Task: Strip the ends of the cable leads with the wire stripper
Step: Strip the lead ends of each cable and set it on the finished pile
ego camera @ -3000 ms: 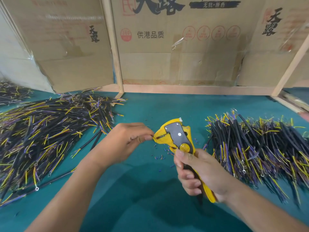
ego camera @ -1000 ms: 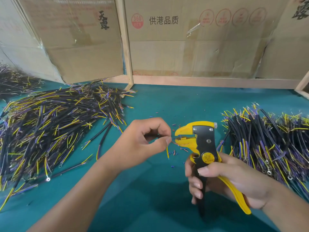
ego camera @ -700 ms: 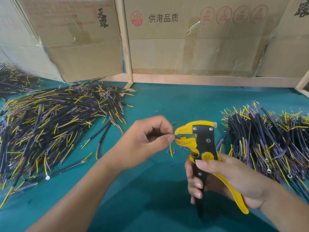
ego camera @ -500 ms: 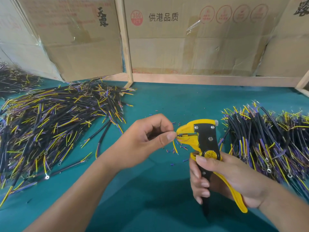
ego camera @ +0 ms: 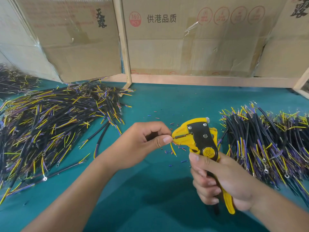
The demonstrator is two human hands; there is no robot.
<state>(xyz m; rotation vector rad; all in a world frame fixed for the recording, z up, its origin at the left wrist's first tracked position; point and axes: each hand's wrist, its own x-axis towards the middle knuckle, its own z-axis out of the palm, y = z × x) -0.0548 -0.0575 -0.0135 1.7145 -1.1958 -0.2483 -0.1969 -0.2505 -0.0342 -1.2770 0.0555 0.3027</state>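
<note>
My right hand grips the handles of a yellow and black wire stripper, squeezed together, with its jaws pointing left. My left hand pinches a cable's thin leads between thumb and forefinger right at the jaw mouth. One lead sits in the jaws. A yellow lead hangs loose below my fingertips. The rest of that cable is hidden inside my left hand.
A big pile of black cables with yellow and purple leads lies on the left of the teal table, another pile on the right. Small cut insulation bits are scattered under the stripper. Cardboard boxes and a wooden frame stand behind.
My right hand has squeezed the stripper handles together and the jaws have shut on the lead. My left hand has stayed at the jaw mouth.
</note>
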